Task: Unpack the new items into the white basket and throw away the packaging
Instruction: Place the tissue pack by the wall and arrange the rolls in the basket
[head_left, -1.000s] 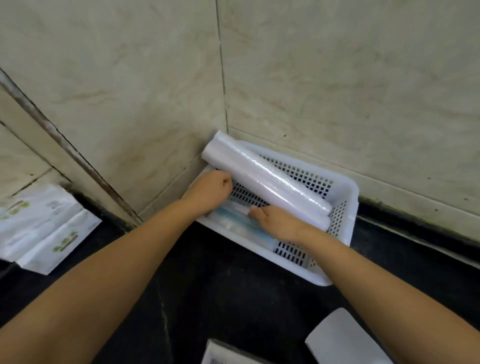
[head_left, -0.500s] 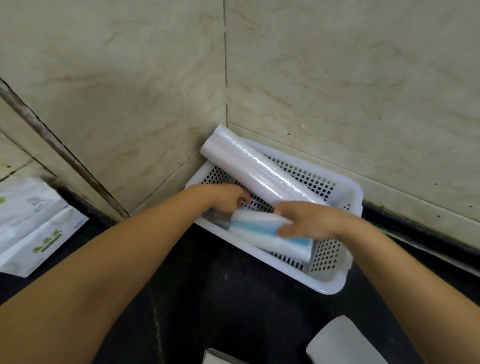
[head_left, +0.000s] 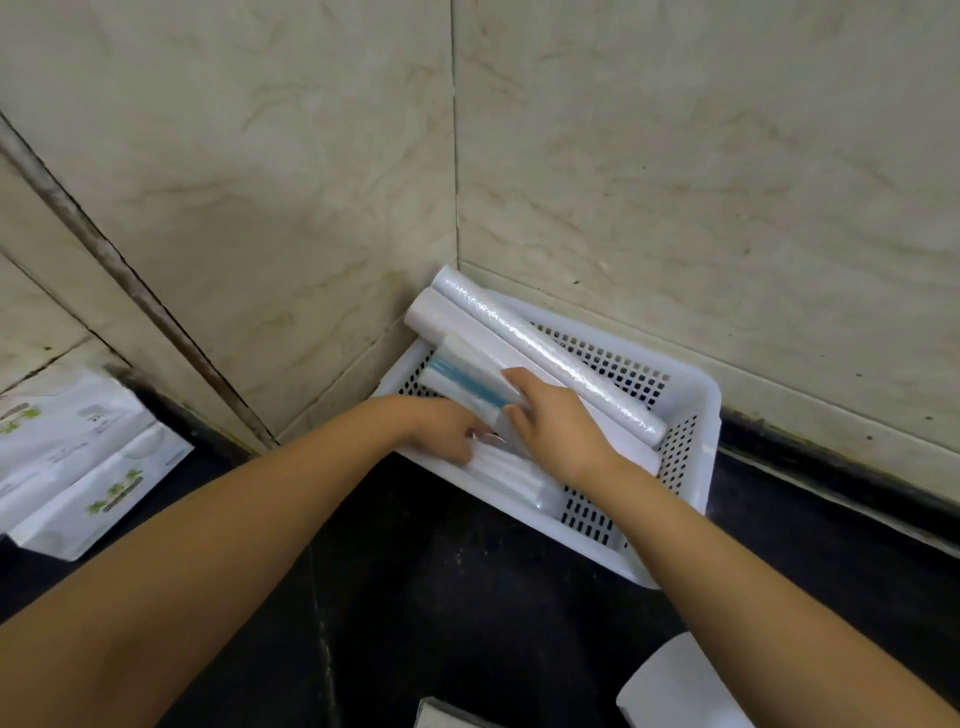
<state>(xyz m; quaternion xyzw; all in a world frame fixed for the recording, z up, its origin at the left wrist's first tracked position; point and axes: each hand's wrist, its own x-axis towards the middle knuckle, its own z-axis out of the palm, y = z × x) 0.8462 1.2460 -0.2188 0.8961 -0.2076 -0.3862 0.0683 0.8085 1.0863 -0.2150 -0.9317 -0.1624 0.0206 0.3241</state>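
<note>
- The white basket (head_left: 696, 400) sits tight in our wall corner.
- Our right hand (head_left: 558, 423) grips the blue-striped roll (head_left: 467, 382), lying diagonally.
- Our left hand (head_left: 441, 428) curls beside; grip unclear.

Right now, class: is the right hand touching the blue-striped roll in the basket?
Touching. The head view shows the right hand lying on the blue-striped roll, fingers across its near end.

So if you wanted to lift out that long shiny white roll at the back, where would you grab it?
Probably around the middle of the long shiny white roll, from above. It lies slanted across the white perforated plastic basket, top side exposed, far end jutting past the corner; a mid grip should keep it balanced.
</note>
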